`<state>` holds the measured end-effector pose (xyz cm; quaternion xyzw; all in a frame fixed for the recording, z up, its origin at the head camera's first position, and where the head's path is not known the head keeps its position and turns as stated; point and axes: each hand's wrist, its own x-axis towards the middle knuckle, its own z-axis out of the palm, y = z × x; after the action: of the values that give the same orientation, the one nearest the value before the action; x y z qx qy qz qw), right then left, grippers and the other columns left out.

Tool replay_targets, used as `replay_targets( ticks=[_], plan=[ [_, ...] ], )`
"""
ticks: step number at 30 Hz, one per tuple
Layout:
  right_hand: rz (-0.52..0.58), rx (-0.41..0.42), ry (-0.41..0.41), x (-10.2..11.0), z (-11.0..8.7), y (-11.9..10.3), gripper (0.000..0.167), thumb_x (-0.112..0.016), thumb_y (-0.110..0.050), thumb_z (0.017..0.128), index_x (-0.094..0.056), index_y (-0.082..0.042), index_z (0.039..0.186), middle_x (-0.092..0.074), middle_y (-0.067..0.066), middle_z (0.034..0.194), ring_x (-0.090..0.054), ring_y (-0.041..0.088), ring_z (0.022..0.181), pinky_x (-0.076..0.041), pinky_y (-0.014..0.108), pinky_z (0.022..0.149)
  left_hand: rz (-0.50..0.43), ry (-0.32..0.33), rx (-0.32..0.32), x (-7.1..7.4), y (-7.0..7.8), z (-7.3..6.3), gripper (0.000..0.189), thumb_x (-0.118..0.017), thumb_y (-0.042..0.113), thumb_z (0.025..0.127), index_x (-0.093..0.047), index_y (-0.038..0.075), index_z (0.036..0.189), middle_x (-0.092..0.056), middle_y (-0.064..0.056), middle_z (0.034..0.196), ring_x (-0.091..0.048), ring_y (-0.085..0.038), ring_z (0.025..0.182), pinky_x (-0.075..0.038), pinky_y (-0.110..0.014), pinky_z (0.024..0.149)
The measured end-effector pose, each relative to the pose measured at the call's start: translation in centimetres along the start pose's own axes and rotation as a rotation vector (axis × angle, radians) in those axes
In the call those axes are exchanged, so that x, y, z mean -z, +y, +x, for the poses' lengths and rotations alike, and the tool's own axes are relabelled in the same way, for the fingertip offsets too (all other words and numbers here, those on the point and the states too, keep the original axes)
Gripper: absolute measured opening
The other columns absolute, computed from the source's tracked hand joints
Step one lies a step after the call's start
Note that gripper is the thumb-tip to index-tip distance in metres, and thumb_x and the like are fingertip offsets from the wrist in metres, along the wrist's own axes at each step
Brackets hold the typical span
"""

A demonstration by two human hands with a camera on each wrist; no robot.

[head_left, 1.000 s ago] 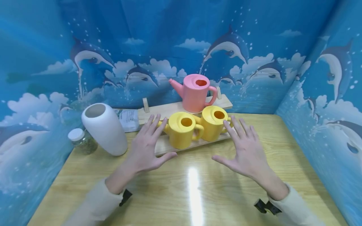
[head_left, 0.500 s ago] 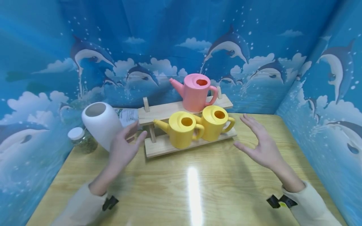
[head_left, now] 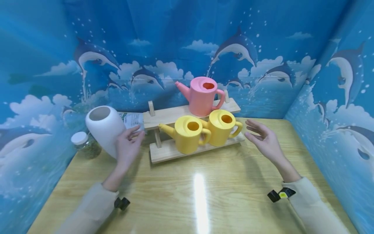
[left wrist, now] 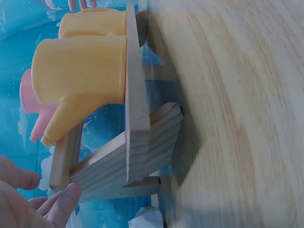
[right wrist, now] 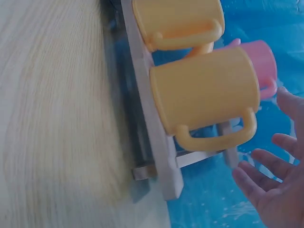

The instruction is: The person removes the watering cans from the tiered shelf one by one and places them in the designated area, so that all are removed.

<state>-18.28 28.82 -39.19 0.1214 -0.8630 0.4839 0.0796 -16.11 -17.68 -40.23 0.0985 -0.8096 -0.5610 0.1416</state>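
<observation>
A two-tier wooden stand (head_left: 163, 156) holds a pink watering can (head_left: 201, 99) on its upper board. Two yellow watering cans, one at left (head_left: 187, 138) and one at right (head_left: 219, 131), sit side by side on the lower board with spouts to the left. My left hand (head_left: 127, 144) is off the stand's left end, fingers loosely bent, overlapping the white vase in the head view; the left wrist view has its fingertips (left wrist: 71, 194) close by the stand's side frame. Off the right end, my right hand (head_left: 266, 139) has its fingers spread and relaxed, nothing in it, near a can's handle.
A white vase (head_left: 106, 130) leans at the left, beside a glass jar with a white lid (head_left: 79, 139). A printed plastic packet (head_left: 134, 120) lies behind the stand's left end. Dolphin-patterned blue cloth (head_left: 175, 39) walls the wooden table (head_left: 172, 195) at back and sides.
Both hands have moved apart, from over the front of the yellow cans out to the two ends of the stand, and their fingers have bent a little. The cans and stand have stayed put.
</observation>
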Motion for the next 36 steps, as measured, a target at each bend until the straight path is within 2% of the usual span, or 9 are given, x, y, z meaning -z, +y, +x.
replay_targets(
  ticks=[4, 7, 11, 14, 23, 27, 32, 34, 36],
  plan=[
    [0.018, -0.039, -0.003, -0.4, 0.8, 0.8, 0.056, -0.067, -0.024, 0.105, -0.049, -0.004, 0.155, -0.054, 0.022, 0.158, -0.063, 0.016, 0.131, -0.050, 0.003, 0.095, -0.061, 0.043, -0.003, -1.2, -0.5, 0.2, 0.037, -0.069, 0.012, 0.102, -0.065, -0.001, 0.136, -0.075, -0.028, 0.123, -0.081, -0.023, 0.089, -0.060, -0.010, 0.071],
    [0.030, -0.053, -0.004, -0.8, 1.2, 1.3, 0.055, -0.066, -0.025, 0.106, -0.050, -0.005, 0.154, -0.055, 0.022, 0.156, -0.063, 0.001, 0.122, -0.050, 0.003, 0.095, -0.110, 0.065, 0.003, -1.9, -0.9, 0.2, 0.037, -0.068, 0.010, 0.102, -0.064, -0.003, 0.136, -0.074, -0.028, 0.123, -0.080, -0.015, 0.084, -0.062, -0.013, 0.073],
    [0.043, -0.051, -0.013, -1.0, 1.7, 1.8, 0.051, -0.066, -0.025, 0.106, -0.054, -0.005, 0.152, -0.059, 0.024, 0.152, -0.060, -0.015, 0.112, -0.051, 0.003, 0.093, -0.124, 0.105, -0.001, -2.7, -1.1, 0.2, 0.036, -0.067, 0.010, 0.102, -0.064, -0.001, 0.137, -0.075, -0.026, 0.124, -0.081, -0.019, 0.086, -0.063, -0.015, 0.075],
    [0.065, -0.050, -0.033, -1.2, 2.0, 2.1, 0.048, -0.065, -0.024, 0.106, -0.057, -0.005, 0.149, -0.062, 0.026, 0.146, -0.063, -0.012, 0.109, -0.055, 0.007, 0.091, -0.110, 0.136, -0.004, -3.1, -1.2, 0.2, 0.035, -0.067, 0.011, 0.103, -0.065, 0.002, 0.137, -0.076, -0.024, 0.123, -0.080, -0.021, 0.087, -0.063, -0.016, 0.074],
    [0.071, -0.135, -0.106, -1.1, 3.3, 2.5, 0.045, -0.065, -0.024, 0.106, -0.058, -0.002, 0.145, -0.065, 0.027, 0.142, -0.071, -0.004, 0.104, -0.064, 0.026, 0.093, -0.095, 0.156, 0.014, -3.4, -1.1, 0.5, 0.033, -0.067, 0.014, 0.103, -0.066, 0.005, 0.135, -0.077, -0.021, 0.119, -0.076, -0.006, 0.079, -0.064, -0.019, 0.073],
    [0.089, -0.167, -0.124, -1.1, 3.6, 2.5, 0.042, -0.063, -0.018, 0.107, -0.058, 0.003, 0.142, -0.064, 0.030, 0.141, -0.071, -0.004, 0.101, -0.064, 0.028, 0.093, -0.100, 0.149, 0.034, -3.3, -0.9, 0.6, 0.032, -0.067, 0.013, 0.103, -0.066, 0.004, 0.134, -0.076, -0.021, 0.120, -0.075, -0.005, 0.078, -0.065, -0.020, 0.074],
    [0.104, -0.156, -0.128, -0.9, 3.4, 2.6, 0.035, -0.061, -0.009, 0.107, -0.058, 0.007, 0.137, -0.064, 0.033, 0.136, -0.071, -0.004, 0.098, -0.065, 0.026, 0.089, -0.114, 0.133, 0.055, -3.2, -0.6, 0.8, 0.030, -0.067, 0.011, 0.103, -0.066, 0.003, 0.132, -0.075, -0.022, 0.120, -0.074, -0.006, 0.077, -0.065, -0.023, 0.075],
    [0.103, -0.155, -0.121, -0.6, 3.0, 2.7, 0.033, -0.061, -0.009, 0.107, -0.058, 0.007, 0.135, -0.067, 0.028, 0.131, -0.071, -0.004, 0.098, -0.065, 0.024, 0.088, -0.117, 0.122, 0.053, -3.1, -0.5, 0.9, 0.030, -0.067, 0.010, 0.103, -0.066, 0.001, 0.131, -0.075, -0.023, 0.120, -0.074, -0.005, 0.075, -0.066, -0.026, 0.075],
    [0.108, -0.157, -0.107, -0.1, 2.4, 2.7, 0.034, -0.062, -0.011, 0.106, -0.058, 0.007, 0.134, -0.072, 0.015, 0.124, -0.071, -0.004, 0.098, -0.064, 0.023, 0.087, -0.118, 0.107, 0.051, -2.9, -0.4, 0.9, 0.030, -0.067, 0.009, 0.102, -0.066, 0.000, 0.131, -0.075, -0.024, 0.121, -0.073, -0.003, 0.073, -0.066, -0.027, 0.075]
  ],
)
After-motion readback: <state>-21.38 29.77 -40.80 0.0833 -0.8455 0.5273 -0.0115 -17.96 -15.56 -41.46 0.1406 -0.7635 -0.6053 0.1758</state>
